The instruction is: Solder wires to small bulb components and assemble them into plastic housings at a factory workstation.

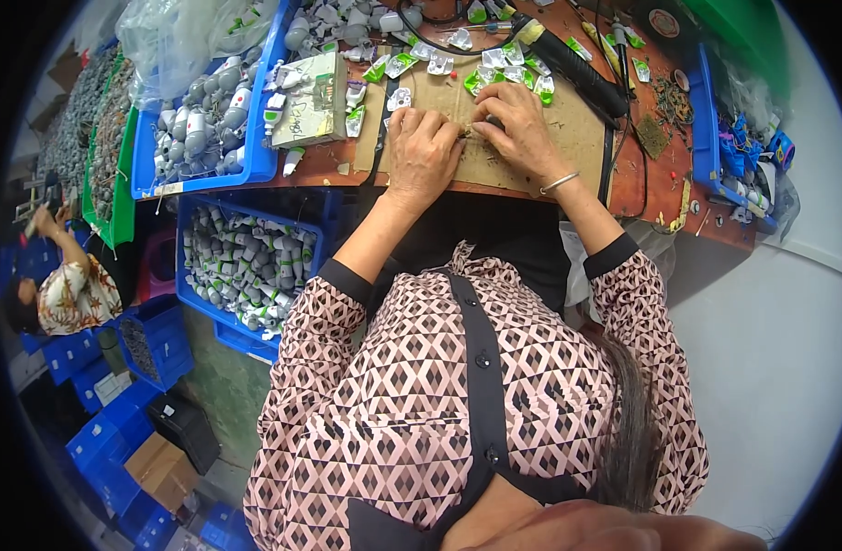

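Both my hands work close together over a sheet of brown cardboard (568, 147) on the bench. My left hand (425, 156) is closed, its fingers curled down toward the cardboard. My right hand (522, 133), with a bracelet at the wrist, is pinched, thumb against fingers. Between the fingertips a tiny dark bit shows, too small to name. Just beyond my right hand lie several green-and-white plastic shell pieces (494, 58). A white piece with holes (399, 98) lies against my left knuckles.
At left, a blue bin (263, 138) holds grey-and-white parts beside a white box (302, 129). Below the bench edge stands another filled blue bin (193, 292). A thick black cylindrical tool (582, 78) lies beyond my right hand; a blue tray (706, 119) is far right. A co-worker (77, 285) is at left.
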Demonstrator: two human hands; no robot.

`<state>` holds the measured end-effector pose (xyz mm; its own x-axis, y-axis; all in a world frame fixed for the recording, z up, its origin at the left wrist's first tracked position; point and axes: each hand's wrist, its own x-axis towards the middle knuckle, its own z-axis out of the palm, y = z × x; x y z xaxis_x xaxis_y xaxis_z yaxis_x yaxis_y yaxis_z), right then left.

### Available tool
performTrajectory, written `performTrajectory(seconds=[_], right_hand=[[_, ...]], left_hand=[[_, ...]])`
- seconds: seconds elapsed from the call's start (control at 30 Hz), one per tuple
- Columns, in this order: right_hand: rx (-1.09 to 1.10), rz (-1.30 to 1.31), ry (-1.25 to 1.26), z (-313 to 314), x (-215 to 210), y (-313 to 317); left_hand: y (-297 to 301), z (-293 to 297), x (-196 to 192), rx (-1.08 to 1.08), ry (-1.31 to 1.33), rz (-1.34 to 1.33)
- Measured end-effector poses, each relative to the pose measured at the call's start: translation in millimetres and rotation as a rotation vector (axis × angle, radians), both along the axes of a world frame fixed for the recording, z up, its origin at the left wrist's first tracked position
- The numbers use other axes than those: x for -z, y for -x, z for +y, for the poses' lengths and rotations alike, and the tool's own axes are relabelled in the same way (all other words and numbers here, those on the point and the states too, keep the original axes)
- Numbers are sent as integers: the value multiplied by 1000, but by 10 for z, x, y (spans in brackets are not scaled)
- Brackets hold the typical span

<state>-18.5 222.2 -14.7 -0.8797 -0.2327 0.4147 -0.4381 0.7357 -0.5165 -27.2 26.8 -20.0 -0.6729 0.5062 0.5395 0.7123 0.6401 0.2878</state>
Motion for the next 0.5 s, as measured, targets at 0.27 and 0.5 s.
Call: performTrajectory(seconds=[0.27,0.5], right_hand=[[-84,185,-207,74,-32,-137],[-18,95,-166,149,-58,-495]], left_hand=[[181,55,-70,-14,98,-22],[244,61,-18,61,116,-5]])
